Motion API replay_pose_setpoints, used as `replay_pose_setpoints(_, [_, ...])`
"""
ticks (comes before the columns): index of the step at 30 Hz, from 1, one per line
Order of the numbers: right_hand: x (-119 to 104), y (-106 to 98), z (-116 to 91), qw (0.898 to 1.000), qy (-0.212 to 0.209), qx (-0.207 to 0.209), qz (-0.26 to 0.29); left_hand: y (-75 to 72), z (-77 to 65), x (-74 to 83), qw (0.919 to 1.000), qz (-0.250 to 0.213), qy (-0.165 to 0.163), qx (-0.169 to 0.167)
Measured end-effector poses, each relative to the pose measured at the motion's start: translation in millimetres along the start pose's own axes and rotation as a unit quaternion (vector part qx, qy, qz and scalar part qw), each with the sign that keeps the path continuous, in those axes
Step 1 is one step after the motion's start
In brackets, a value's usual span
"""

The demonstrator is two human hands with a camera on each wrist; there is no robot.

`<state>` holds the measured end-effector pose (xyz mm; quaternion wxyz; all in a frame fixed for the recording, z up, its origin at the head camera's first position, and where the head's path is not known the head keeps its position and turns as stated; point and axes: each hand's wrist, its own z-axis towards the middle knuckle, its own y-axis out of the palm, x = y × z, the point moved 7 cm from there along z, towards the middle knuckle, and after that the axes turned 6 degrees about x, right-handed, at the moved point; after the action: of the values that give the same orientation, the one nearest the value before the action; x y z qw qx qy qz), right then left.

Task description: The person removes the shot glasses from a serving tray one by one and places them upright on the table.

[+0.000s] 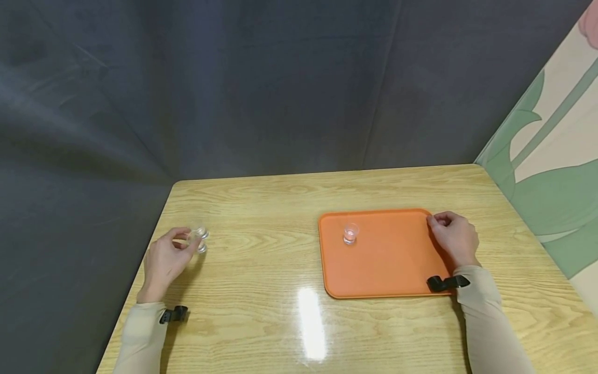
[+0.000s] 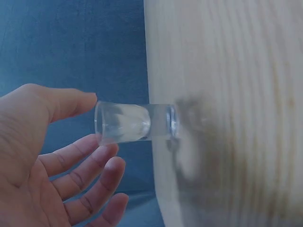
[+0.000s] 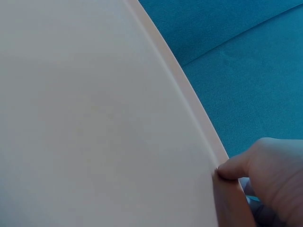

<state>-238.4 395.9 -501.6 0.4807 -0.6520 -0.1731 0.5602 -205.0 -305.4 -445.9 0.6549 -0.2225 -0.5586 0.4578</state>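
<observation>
My left hand (image 1: 165, 259) pinches a small clear shot glass (image 2: 128, 122) by its rim between thumb and fingers. The glass is upright, its thick base close to the wooden table. Just behind it in the head view stands a second clear glass (image 1: 203, 231); the left wrist view does not show that one. On the right, my right hand (image 1: 455, 239) grips the far right corner of an orange tray (image 1: 388, 265), with the thumb on the rim (image 3: 201, 111) and the other fingers partly hidden outside it. Another shot glass (image 1: 350, 234) stands on the tray's left part.
The wooden table (image 1: 252, 270) stretches between the left hand and the tray. Dark cloth (image 1: 280, 93) hangs behind the table and along its left side. At the right is a floral-patterned surface (image 1: 556, 171). A bright reflection lies near the table's front.
</observation>
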Motion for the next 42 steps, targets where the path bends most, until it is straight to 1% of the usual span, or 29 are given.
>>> replay_pose_setpoints(6, [2.1,0.4,2.1,1.000,0.001,-0.001,0.000,-3.6,3.4,14.9,0.9995,-0.009,0.022,0.023])
replay_pose_setpoints(9, [1.0,1.3,2.6,1.000,-0.001,0.001,0.000,-1.8,4.5,24.9,0.9991,-0.019,0.030,0.025])
replay_pose_setpoints(12, [-0.7,2.0,2.5,1.000,-0.002,0.003,-0.001,4.4,4.6,35.7,0.9988,-0.029,0.035,0.016])
replay_pose_setpoints(19, [-2.8,3.1,1.6,1.000,-0.004,0.004,0.000,22.7,4.9,63.6,0.9972,-0.035,0.065,0.002])
replay_pose_setpoints(22, [-2.9,3.1,1.1,1.000,-0.004,0.004,0.000,32.4,4.4,75.5,0.9959,-0.048,0.077,-0.008])
replay_pose_setpoints(27, [-1.8,3.3,0.3,1.000,-0.003,0.004,-0.001,53.1,1.8,99.0,0.9931,-0.067,0.090,-0.035])
replay_pose_setpoints(32, [1.8,3.4,-0.7,1.000,-0.001,0.001,-0.002,75.5,-3.0,128.9,0.9885,-0.071,0.115,-0.067])
replay_pose_setpoints(35, [2.2,2.5,-1.2,1.000,-0.001,0.002,-0.002,88.3,-6.9,149.5,0.9840,-0.076,0.132,-0.092])
replay_pose_setpoints(39, [-0.1,0.6,-1.5,1.000,-0.003,0.006,-0.002,105.5,-12.7,176.3,0.9756,-0.093,0.154,-0.126])
replay_pose_setpoints(42, [-0.1,0.0,-0.8,1.000,-0.006,0.004,-0.004,117.3,-18.2,194.3,0.9693,-0.107,0.169,-0.143])
